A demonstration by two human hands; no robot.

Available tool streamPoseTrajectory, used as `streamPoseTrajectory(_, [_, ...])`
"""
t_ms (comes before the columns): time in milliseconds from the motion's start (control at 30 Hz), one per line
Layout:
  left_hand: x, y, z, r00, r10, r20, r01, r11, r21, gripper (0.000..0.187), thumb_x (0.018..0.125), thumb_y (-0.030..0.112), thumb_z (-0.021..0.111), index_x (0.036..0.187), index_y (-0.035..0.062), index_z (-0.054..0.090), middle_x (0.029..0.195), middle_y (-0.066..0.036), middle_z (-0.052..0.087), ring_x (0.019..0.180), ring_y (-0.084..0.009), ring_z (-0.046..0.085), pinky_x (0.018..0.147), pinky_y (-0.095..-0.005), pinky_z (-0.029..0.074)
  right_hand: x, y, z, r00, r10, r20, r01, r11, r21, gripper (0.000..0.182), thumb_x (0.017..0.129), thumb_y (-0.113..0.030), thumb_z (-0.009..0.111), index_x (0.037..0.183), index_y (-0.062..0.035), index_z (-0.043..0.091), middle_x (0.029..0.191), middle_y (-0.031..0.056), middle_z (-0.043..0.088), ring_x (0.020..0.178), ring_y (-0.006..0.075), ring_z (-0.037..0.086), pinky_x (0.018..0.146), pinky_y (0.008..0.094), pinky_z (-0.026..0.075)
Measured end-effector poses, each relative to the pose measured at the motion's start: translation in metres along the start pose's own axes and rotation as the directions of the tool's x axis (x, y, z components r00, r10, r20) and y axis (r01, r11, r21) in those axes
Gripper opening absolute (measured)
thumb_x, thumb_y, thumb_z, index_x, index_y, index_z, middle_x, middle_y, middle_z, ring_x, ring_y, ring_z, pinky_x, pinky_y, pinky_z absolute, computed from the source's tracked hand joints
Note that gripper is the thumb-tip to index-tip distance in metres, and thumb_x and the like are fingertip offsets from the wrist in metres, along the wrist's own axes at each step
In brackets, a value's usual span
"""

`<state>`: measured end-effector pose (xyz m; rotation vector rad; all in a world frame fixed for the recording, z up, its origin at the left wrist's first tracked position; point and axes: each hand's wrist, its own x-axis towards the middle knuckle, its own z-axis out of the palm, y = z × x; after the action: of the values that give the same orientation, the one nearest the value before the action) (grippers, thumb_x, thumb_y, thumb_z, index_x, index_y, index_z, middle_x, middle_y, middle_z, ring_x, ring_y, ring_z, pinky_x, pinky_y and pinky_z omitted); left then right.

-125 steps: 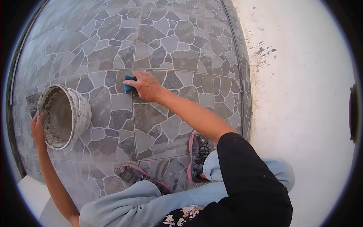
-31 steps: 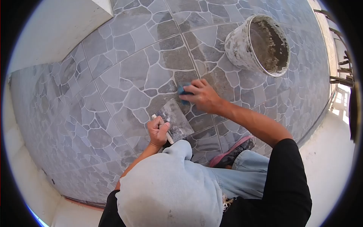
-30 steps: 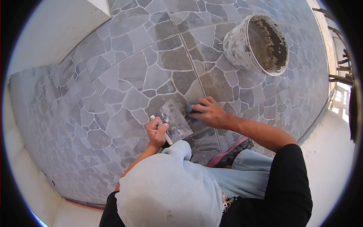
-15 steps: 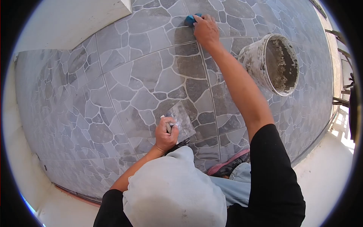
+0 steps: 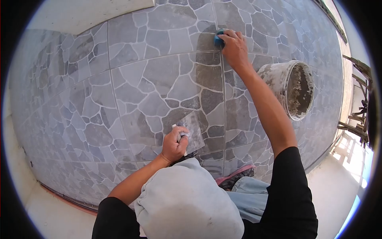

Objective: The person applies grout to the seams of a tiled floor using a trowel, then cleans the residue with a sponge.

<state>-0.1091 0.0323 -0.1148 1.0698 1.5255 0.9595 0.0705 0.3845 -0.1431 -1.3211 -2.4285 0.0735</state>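
Observation:
My right hand (image 5: pixel 237 51) reaches far forward, fingers closed round a blue sponge (image 5: pixel 218 39) pressed against the stone-patterned floor tile (image 5: pixel 159 75). The sponge sits beside a straight tile joint, close to where two joints cross. A darker, damp-looking strip (image 5: pixel 209 77) runs from there back toward me. Nearer my body, my left hand (image 5: pixel 174 145) grips the handle of a flat rectangular trowel (image 5: pixel 194 133). Its grey-smeared metal blade lies low over the tiles, and my fingers hide most of the handle.
Right of my right forearm stands a bucket (image 5: pixel 274 81) caked with dried mortar, greyish residue inside. A white wall block (image 5: pixel 87 14) borders the floor at upper left. Wooden pieces (image 5: pixel 358 115) stand at the far right edge. My shoe (image 5: pixel 236 177) rests below.
The right hand has drawn the sponge slightly back toward me along the tile joint. The view has shifted a little; the left hand still holds the trowel in nearly the same place.

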Motion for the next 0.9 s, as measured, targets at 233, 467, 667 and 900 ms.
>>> streamPoseTrajectory(233, [0.000, 0.001, 0.002, 0.993, 0.106, -0.052, -0.104, 0.994, 0.039, 0.017, 0.086, 0.003, 0.061, 0.103, 0.0075, 0.063, 0.075, -0.012, 0.064, 0.060, -0.0211, 0.061, 0.057, -0.0329, 0.047, 0.008, 0.003, -0.003, 0.999, -0.023, 0.034, 0.023, 1.000, 0.002, 0.035, 0.075, -0.001, 0.068, 0.106, -0.0147, 0.077, 0.117, 0.0017, 0.067, 0.111, 0.0284, 0.059, 0.093, 0.0427, 0.044])
streamPoseTrajectory(467, [0.002, -0.002, 0.003, 1.000, 0.020, 0.000, -0.020, 1.000, 0.005, 0.017, 0.087, 0.003, 0.061, 0.103, 0.0074, 0.063, 0.071, -0.010, 0.063, 0.058, -0.0202, 0.061, 0.056, -0.0329, 0.047, -0.039, -0.010, -0.018, 0.989, 0.023, 0.149, -0.015, 0.999, -0.051, 0.034, 0.077, -0.002, 0.067, 0.107, -0.0143, 0.077, 0.118, 0.0055, 0.065, 0.113, 0.0294, 0.058, 0.093, 0.0427, 0.044])
streamPoseTrajectory(667, [0.004, 0.000, 0.002, 0.994, 0.098, -0.044, -0.097, 0.995, 0.022, 0.017, 0.088, 0.006, 0.060, 0.103, 0.0091, 0.065, 0.073, -0.012, 0.064, 0.054, -0.0260, 0.060, 0.055, -0.0356, 0.048, 0.041, 0.009, 0.019, 0.998, 0.030, -0.064, -0.035, 0.997, -0.071, 0.036, 0.076, -0.002, 0.068, 0.108, -0.0160, 0.078, 0.117, 0.0059, 0.065, 0.113, 0.0298, 0.058, 0.093, 0.0433, 0.044])
streamPoseTrajectory(900, [0.002, 0.000, 0.001, 1.000, 0.008, 0.010, -0.008, 1.000, 0.030, 0.017, 0.087, 0.002, 0.060, 0.102, 0.0070, 0.064, 0.072, -0.009, 0.062, 0.058, -0.0179, 0.059, 0.055, -0.0321, 0.046, -0.108, -0.033, -0.053, 0.965, -0.019, 0.263, 0.016, 1.000, 0.016, 0.032, 0.068, -0.001, 0.073, 0.097, -0.0131, 0.079, 0.107, 0.0062, 0.062, 0.106, 0.0284, 0.057, 0.086, 0.0414, 0.043])
